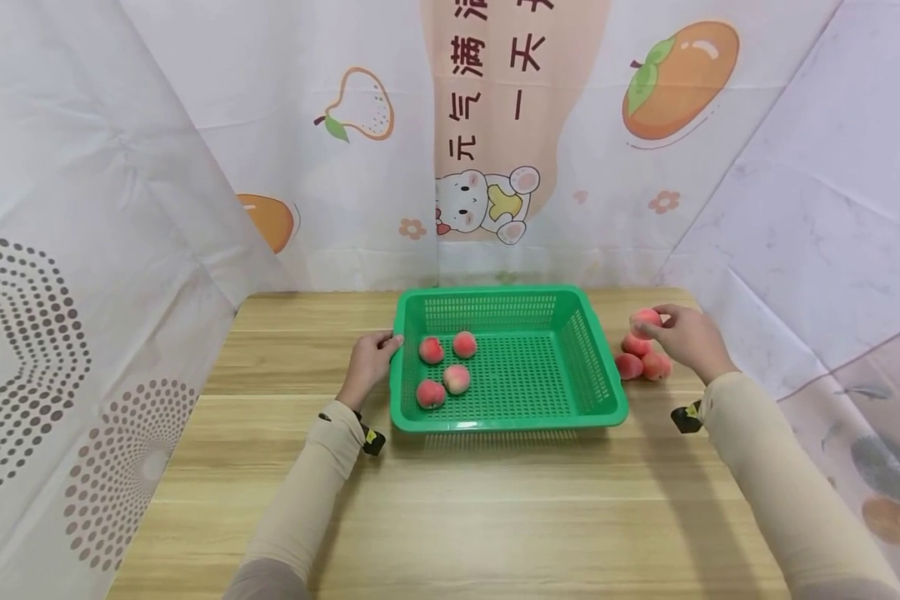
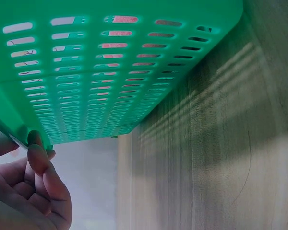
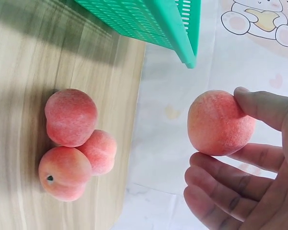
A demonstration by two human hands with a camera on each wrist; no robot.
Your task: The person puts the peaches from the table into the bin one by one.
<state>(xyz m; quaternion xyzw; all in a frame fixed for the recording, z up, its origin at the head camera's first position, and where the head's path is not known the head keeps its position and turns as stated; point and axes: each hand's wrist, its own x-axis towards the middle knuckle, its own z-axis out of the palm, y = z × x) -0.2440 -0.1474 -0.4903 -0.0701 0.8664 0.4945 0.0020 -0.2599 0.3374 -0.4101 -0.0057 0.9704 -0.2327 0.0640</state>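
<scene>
Hands at work: right hand (image 1: 686, 337) pinches a fuzzy pink peach (image 3: 220, 122).
Left hand (image 1: 370, 360) grips the green slotted plastic basket (image 1: 600, 367) rim.

backdrop curtain (image 1: 495, 125) | reads 元气满 / 一天 | upper characters cropped, perhaps 满

Makeshift staged booth, wooden tabletop (image 1: 450, 517) screened on three sides by hung fruit-and-bear cartoon curtains (image 1: 495, 142), no room visible beyond
</scene>
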